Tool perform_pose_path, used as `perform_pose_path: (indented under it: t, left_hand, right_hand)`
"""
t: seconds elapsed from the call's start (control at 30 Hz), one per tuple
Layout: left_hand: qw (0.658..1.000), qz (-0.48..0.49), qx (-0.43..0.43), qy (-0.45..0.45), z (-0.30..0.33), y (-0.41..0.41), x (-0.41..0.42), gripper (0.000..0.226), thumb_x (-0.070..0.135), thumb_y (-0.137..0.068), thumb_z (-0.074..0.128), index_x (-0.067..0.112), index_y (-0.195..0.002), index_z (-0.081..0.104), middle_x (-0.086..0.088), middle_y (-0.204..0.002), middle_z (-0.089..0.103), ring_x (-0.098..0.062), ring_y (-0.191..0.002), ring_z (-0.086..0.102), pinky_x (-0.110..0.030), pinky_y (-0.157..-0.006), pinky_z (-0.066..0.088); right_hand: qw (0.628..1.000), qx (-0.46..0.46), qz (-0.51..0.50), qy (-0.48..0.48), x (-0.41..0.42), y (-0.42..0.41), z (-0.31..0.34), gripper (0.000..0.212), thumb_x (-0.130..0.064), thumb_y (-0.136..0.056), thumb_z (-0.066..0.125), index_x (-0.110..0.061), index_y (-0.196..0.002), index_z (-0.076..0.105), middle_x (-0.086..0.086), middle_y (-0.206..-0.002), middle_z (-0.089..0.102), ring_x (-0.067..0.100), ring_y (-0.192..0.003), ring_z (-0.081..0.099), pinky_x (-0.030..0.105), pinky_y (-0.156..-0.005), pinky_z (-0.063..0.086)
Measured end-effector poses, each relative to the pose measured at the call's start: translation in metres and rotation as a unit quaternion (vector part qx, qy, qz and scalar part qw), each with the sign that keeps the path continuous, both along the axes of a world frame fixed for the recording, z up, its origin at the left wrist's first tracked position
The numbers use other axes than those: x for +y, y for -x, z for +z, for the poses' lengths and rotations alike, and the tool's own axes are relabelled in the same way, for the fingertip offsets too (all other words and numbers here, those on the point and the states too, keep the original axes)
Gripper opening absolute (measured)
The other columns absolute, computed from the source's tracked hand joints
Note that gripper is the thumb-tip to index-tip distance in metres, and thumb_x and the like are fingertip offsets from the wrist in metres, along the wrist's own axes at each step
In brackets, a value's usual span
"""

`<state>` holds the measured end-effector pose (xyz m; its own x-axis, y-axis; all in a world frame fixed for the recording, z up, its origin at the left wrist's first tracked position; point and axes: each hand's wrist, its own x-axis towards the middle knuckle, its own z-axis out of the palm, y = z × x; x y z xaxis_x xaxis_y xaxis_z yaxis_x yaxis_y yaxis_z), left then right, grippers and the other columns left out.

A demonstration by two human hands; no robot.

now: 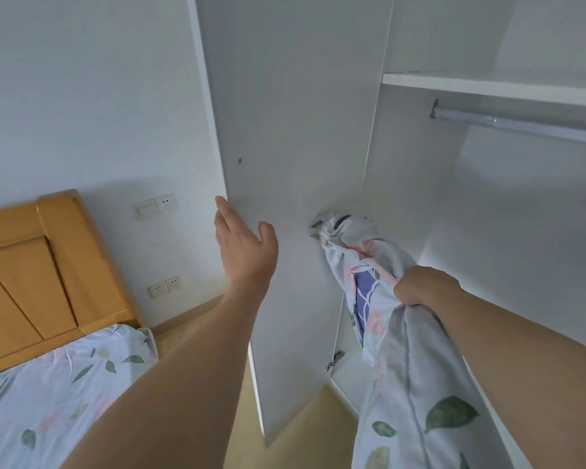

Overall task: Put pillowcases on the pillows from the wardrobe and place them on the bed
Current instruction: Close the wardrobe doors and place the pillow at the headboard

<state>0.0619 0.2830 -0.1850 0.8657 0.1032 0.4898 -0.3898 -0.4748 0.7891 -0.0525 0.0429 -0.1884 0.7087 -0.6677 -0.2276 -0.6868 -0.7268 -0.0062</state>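
A person stands at an open wardrobe beside a bed, floral cloth in hand.

From left: the bed (58, 384) waits under a leaf-print sheet; the left hand (242, 247), fingers straight, rests against the wardrobe door (285, 130) (probably steadying it); the right hand (420, 287) grips a bunched floral pillowcase (416, 384) drawn from the wardrobe.
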Motion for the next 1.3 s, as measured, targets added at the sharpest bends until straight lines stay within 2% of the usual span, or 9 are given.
perform_pose_path:
  t: [0.13, 0.3, 0.47, 0.57, 0.67, 0.77, 0.9, 1.03, 1.3]
  left_hand:
    - [0.998, 0.005, -0.057, -0.009, -0.012, 0.042, -0.025, 0.076, 0.027, -0.093, 0.041, 0.007, -0.154, 0.0, -0.021, -0.147, 0.027, -0.033, -0.125, 0.031, -0.046, -0.109, 0.028]
    - [0.991, -0.064, -0.107, 0.038, -0.026, 0.083, -0.059, 0.07, 0.018, -0.099, 0.034, 0.027, -0.153, -0.009, -0.015, -0.149, 0.026, -0.031, -0.131, 0.033, -0.047, -0.111, 0.031]
    - [0.977, -0.169, -0.13, 0.024, -0.033, 0.108, -0.088, 0.069, 0.019, -0.102, 0.028, 0.05, -0.146, -0.015, 0.004, -0.158, 0.018, -0.012, -0.145, 0.019, -0.01, -0.109, 0.012]
    - [0.957, -0.246, -0.15, -0.022, -0.03, 0.12, -0.108, 0.068, 0.022, -0.104, 0.029, 0.052, -0.145, -0.017, 0.015, -0.16, 0.008, 0.005, -0.145, 0.006, -0.007, -0.106, 0.01]
    - [0.939, -0.28, -0.19, -0.06, -0.024, 0.132, -0.133, 0.07, 0.023, -0.103, 0.033, 0.044, -0.149, -0.016, 0.007, -0.163, 0.002, -0.005, -0.148, 0.006, -0.027, -0.106, 0.034]
    - [0.926, -0.31, -0.176, -0.122, -0.017, 0.137, -0.156, 0.076, 0.029, -0.1, 0.042, 0.042, -0.148, -0.015, 0.006, -0.163, -0.004, -0.023, -0.148, 0.015, -0.044, -0.08, 0.057]
    - [0.903, -0.353, -0.165, -0.181, -0.007, 0.132, -0.186, 0.091, 0.051, -0.093, 0.05, 0.051, -0.141, -0.027, 0.011, -0.16, -0.017, -0.028, -0.146, 0.023, -0.029, -0.06, 0.055]
    - [0.894, -0.363, -0.166, -0.205, -0.003, 0.123, -0.212, 0.103, 0.055, -0.087, 0.059, 0.047, -0.143, -0.027, -0.001, -0.16, -0.023, -0.035, -0.149, 0.003, -0.048, -0.07, 0.06]
    - [0.884, -0.403, -0.125, -0.199, -0.005, 0.116, -0.258, 0.111, 0.056, -0.081, 0.067, 0.054, -0.141, -0.026, -0.003, -0.155, -0.036, -0.041, -0.143, -0.026, -0.076, -0.087, 0.041]
  right_hand:
    - [1.0, -0.005, -0.01, -0.002, -0.006, 0.026, -0.001, 0.018, -0.024, -0.084, 0.047, -0.018, -0.099, 0.055, 0.001, -0.091, 0.053, 0.025, -0.087, 0.053, 0.028, -0.075, 0.04]
    - [0.999, -0.018, -0.038, -0.009, -0.021, 0.063, 0.001, 0.03, -0.027, -0.084, 0.049, -0.017, -0.111, 0.058, 0.004, -0.106, 0.059, 0.026, -0.09, 0.054, 0.028, -0.076, 0.041]
    - [0.996, -0.018, -0.081, -0.017, -0.039, 0.101, -0.001, 0.033, -0.025, -0.084, 0.048, -0.016, -0.114, 0.059, 0.006, -0.118, 0.061, 0.027, -0.104, 0.059, 0.028, -0.078, 0.041]
    - [0.993, -0.019, -0.116, -0.021, -0.045, 0.122, -0.003, 0.033, -0.022, -0.083, 0.048, -0.015, -0.113, 0.06, 0.006, -0.116, 0.061, 0.027, -0.097, 0.058, 0.027, -0.076, 0.041]
    - [0.988, -0.021, -0.153, -0.02, -0.054, 0.146, -0.003, 0.035, -0.022, -0.082, 0.049, -0.016, -0.115, 0.059, 0.006, -0.118, 0.061, 0.027, -0.099, 0.059, 0.027, -0.077, 0.041]
    - [0.982, -0.029, -0.187, -0.017, -0.064, 0.171, -0.003, 0.034, -0.023, -0.083, 0.05, -0.015, -0.114, 0.059, 0.007, -0.119, 0.061, 0.027, -0.104, 0.059, 0.028, -0.078, 0.041]
    - [0.975, -0.038, -0.218, -0.02, -0.07, 0.193, -0.01, 0.027, -0.022, -0.083, 0.05, -0.015, -0.108, 0.06, 0.006, -0.108, 0.062, 0.025, -0.094, 0.059, 0.028, -0.076, 0.042]
    - [0.968, -0.037, -0.249, -0.025, -0.077, 0.208, -0.015, 0.026, -0.023, -0.084, 0.051, -0.015, -0.106, 0.06, 0.005, -0.099, 0.06, 0.025, -0.088, 0.058, 0.027, -0.073, 0.042]
    - [0.959, -0.035, -0.279, -0.032, -0.084, 0.216, -0.02, 0.03, -0.025, -0.084, 0.05, -0.015, -0.11, 0.06, 0.005, -0.111, 0.062, 0.025, -0.098, 0.061, 0.027, -0.075, 0.041]
